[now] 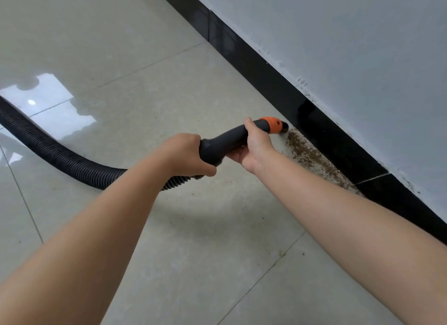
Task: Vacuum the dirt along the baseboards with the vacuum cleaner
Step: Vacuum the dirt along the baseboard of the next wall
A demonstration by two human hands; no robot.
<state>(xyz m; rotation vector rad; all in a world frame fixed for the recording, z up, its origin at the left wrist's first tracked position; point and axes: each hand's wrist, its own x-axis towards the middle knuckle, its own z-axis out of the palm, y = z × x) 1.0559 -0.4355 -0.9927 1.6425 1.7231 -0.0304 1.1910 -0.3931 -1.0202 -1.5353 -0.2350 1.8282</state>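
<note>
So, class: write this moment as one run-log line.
left hand grips hose end | right hand grips nozzle | nozzle at far end of dirt along baseboard | dirt remains

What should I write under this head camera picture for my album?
Both hands, left hand and right hand, aim the vacuum nozzle at dirt along the baseboard.

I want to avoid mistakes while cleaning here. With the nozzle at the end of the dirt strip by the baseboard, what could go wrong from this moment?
1. The nozzle sits at the far end of the dirt; a quick pass may leave grains against the black baseboard.
2. The hose trails across the glossy floor and may drag loose specks around.
3. The right hand is close to the dirt and could smear it.
</note>
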